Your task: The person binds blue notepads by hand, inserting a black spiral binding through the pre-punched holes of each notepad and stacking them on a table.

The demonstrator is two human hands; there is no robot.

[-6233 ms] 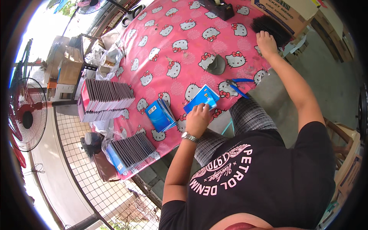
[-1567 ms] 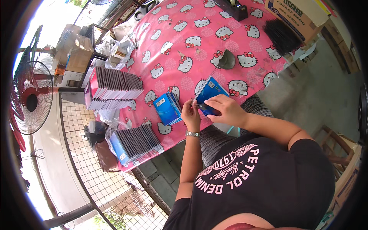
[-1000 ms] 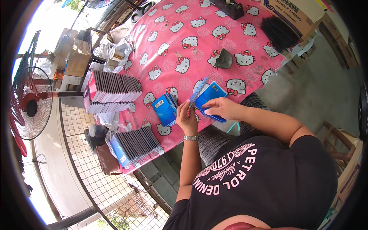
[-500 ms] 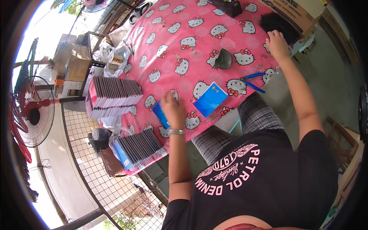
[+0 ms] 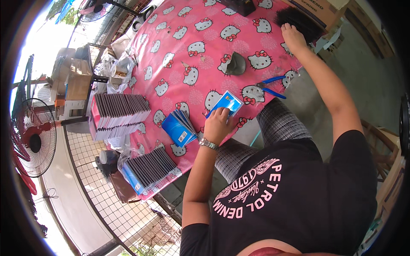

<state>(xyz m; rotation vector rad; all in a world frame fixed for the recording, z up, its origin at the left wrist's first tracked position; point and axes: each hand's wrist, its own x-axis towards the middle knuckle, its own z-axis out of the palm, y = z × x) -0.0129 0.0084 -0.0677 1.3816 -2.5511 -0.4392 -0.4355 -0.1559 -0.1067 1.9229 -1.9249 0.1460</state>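
My left hand [image 5: 218, 126] is closed over the lower part of a blue-covered notebook [image 5: 226, 102] near the table's front edge. The thumb side and part of the cover are hidden. Left of it, a small fanned pile of blue notebooks [image 5: 176, 129] lies on the cloth. My right hand [image 5: 294, 39] reaches to the far right, fingers bent against the edge of a bristly black bundle [image 5: 299, 22] of thin strands, perhaps binding coils. What its fingertips hold, if anything, is too small to see. Blue-handled pliers [image 5: 271, 86] rest between both hands.
A pink patterned cloth [image 5: 200, 51] covers the table. Stacks of spiral-bound notebooks [image 5: 119, 112] and blue ones [image 5: 149, 168] stand at the left edge. A dark grey curved piece [image 5: 236, 65] lies mid-table. A cardboard box [image 5: 316, 13] sits beyond the bundle; a black device [image 5: 239, 6] is at the back.
My left hand has moved right, from the small blue pile to the single blue notebook. The pile is now uncovered. My right hand stays by the black bundle. The whole view has shifted slightly.
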